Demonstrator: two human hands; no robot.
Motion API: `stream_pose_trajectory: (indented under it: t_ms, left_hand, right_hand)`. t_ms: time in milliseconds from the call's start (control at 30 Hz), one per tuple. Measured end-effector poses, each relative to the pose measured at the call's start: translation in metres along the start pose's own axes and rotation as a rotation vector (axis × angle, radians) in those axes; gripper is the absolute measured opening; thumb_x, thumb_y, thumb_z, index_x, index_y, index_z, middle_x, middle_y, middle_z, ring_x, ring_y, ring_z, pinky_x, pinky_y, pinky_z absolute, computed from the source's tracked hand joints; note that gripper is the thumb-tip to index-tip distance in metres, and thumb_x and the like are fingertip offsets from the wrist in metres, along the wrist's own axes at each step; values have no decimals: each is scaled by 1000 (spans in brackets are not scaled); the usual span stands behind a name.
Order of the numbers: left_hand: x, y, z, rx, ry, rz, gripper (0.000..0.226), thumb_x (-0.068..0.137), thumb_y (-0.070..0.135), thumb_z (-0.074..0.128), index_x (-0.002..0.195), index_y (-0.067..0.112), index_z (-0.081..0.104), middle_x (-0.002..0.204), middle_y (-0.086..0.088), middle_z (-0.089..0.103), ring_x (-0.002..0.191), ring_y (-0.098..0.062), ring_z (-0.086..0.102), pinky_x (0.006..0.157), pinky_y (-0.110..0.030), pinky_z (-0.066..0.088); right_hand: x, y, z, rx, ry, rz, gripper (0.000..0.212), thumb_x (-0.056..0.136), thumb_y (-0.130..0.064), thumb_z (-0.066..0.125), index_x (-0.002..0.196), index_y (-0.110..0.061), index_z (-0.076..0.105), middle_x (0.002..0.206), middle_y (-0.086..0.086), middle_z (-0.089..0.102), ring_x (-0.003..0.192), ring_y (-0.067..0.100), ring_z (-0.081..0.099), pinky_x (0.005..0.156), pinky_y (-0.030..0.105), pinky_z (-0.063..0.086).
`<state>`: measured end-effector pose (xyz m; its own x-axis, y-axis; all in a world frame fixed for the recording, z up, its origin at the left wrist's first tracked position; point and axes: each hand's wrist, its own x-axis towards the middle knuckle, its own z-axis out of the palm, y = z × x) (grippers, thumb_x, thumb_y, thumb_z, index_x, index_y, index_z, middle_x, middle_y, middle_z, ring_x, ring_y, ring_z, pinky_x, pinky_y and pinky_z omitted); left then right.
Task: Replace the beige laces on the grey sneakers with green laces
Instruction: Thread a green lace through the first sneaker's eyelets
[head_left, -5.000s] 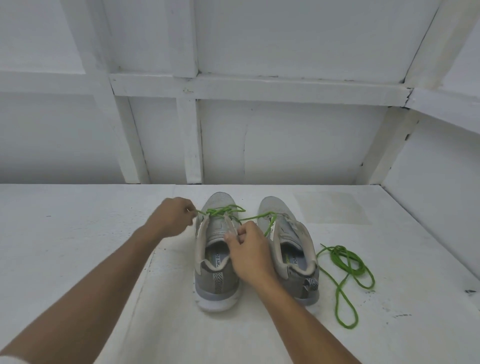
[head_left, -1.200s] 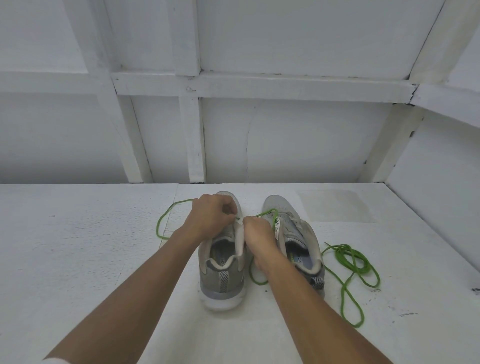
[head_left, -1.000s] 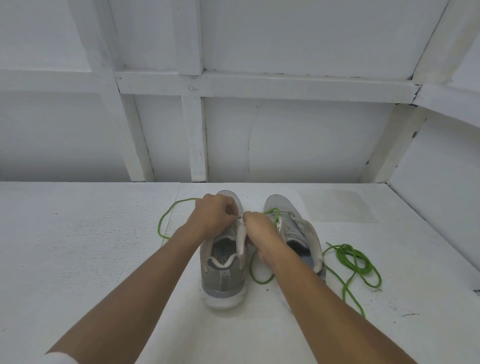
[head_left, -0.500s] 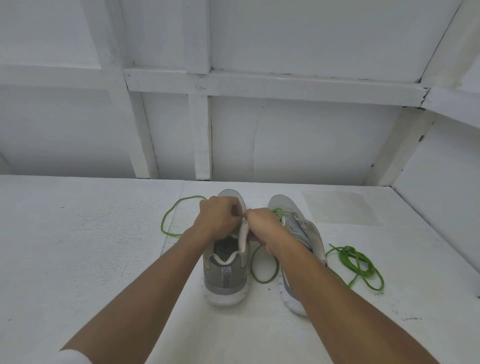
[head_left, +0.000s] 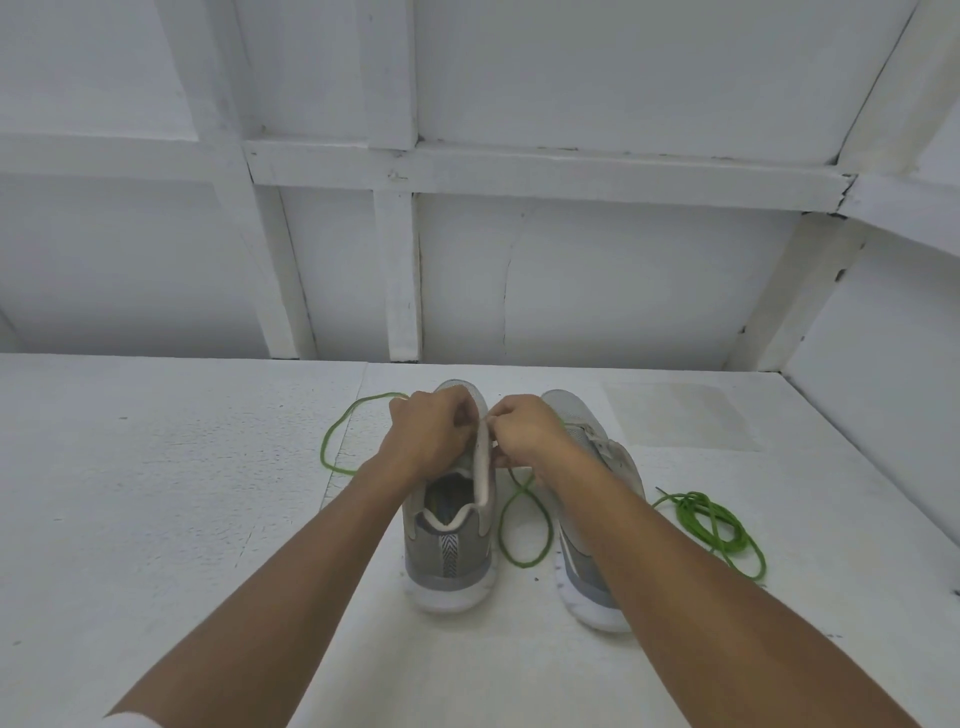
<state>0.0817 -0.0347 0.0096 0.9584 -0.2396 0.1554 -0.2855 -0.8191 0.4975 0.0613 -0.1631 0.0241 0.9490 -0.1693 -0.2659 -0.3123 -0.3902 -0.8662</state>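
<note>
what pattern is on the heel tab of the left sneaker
Dark and white chevrons on the heel tab, seen in the head view.

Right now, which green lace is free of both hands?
The bundled lace at far right; the other lace reaches the left hand and right hand over the left sneaker.

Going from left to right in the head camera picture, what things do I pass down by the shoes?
Green lace's left loop → left grey sneaker → lace loop between the sneakers → right grey sneaker → coiled green lace.
</note>
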Motion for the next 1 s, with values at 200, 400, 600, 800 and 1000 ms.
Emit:
stream_pose_trajectory:
  t_ms: [200,400,600,800,1000]
  left_hand:
    - [-38,-15,-5,-304,268,-255,21,79,34,74,95,30,60,105,9,64,101,-15,57,87,-35,44]
    - [-76,-18,12,-740,353,-417,20,83,49,69,84,30,68,84,9,70,84,-7,65,74,-25,48]
    - [-75,-14,13,-824,344,-449,13,89,48,61,86,41,71,87,19,71,88,1,63,78,-23,47]
    - [-72,-18,18,-841,384,-500,19,96,39,53,90,32,70,89,12,70,90,-8,62,76,-29,44]
    - [-71,-20,22,-838,396,-503,23,96,39,53,91,27,72,87,6,71,89,-15,63,79,-35,48]
  right_hand:
    - [3,-6,-5,-450,101,-219,23,88,-3,44,95,-7,66,104,12,65,93,29,61,73,32,50]
    - [18,-18,-30,-120,241,-231,18,92,-4,37,82,-13,49,93,10,63,90,30,64,78,40,54]
    - [15,-67,-99,1202,264,-248,22,97,3,32,84,-9,47,74,6,52,49,13,51,45,22,41]
    - [6,-25,-54,-340,81,-530,22,96,-13,52,116,-20,59,104,-1,61,83,15,59,68,17,45]
    - [0,-5,-29,-854,-47,-469,15,96,-23,55,104,-18,66,110,2,60,88,18,52,74,32,44]
